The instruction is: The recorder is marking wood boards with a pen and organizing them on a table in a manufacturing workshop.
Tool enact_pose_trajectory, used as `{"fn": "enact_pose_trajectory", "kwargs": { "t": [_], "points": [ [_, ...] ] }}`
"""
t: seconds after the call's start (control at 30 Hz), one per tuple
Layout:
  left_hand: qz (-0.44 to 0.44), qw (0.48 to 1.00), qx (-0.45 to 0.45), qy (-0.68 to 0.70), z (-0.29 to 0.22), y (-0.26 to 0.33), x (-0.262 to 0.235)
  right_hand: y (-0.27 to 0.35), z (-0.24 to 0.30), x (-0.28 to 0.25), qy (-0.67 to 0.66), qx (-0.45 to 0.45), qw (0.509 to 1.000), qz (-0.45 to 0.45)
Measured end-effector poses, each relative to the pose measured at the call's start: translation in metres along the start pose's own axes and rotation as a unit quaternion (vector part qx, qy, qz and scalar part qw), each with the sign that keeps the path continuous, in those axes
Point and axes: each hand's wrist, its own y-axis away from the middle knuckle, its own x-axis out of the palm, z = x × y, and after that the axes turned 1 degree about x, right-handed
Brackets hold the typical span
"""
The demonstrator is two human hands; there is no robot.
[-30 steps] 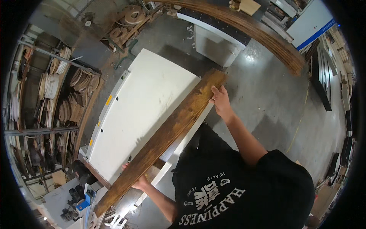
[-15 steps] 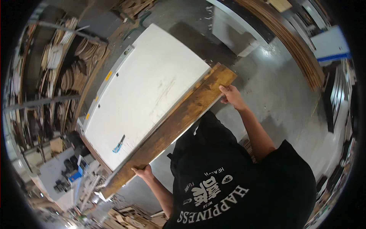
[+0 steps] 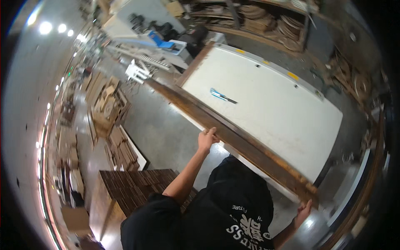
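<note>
Both hands grip a long dark wooden plank (image 3: 233, 133) beside the white table (image 3: 283, 108): left hand (image 3: 207, 139) curled around its edge midway, right hand (image 3: 303, 211) clasping the near end (a blue-handled knife (image 3: 221, 96) lies on the tabletop).

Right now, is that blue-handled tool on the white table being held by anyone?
No: the blue-handled tool lies alone on the white table, while both hands, left and right, grip the long wooden plank.

Grey concrete floor (image 3: 166, 129), cluttered shelves (image 3: 266, 21), bright ceiling lamps (image 3: 46, 28)
</note>
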Motion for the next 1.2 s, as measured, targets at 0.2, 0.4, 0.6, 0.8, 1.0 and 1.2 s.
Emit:
{"fn": "enact_pose_trajectory", "kwargs": {
  "t": [0.2, 0.4, 0.6, 0.8, 1.0, 1.2],
  "points": [
    [-0.033, 0.998, 0.008, -0.048, -0.021, 0.0, 0.006, -0.064, 0.01, 0.012, -0.007, -0.047, 0.997, -0.061],
    [0.012, 0.979, 0.091, -0.182, -0.027, -0.016, 0.031, -0.11, 0.004, 0.007, 0.066, -0.029, 0.983, -0.171],
    [0.014, 0.848, 0.215, -0.484, -0.052, -0.034, 0.032, -0.09, 0.037, 0.073, 0.374, -0.203, 0.893, -0.144],
    [0.097, 0.704, 0.457, -0.535, 0.001, -0.081, 0.028, -0.042, 0.013, 0.13, 0.568, -0.373, 0.733, -0.032],
    [0.111, 0.714, 0.444, -0.53, -0.008, -0.082, 0.024, -0.03, -0.011, 0.139, 0.604, -0.367, 0.705, -0.051],
    [0.119, 0.72, 0.422, -0.538, -0.039, -0.141, 0.043, -0.02, -0.007, 0.141, 0.602, -0.329, 0.727, -0.033]
  ]
}}
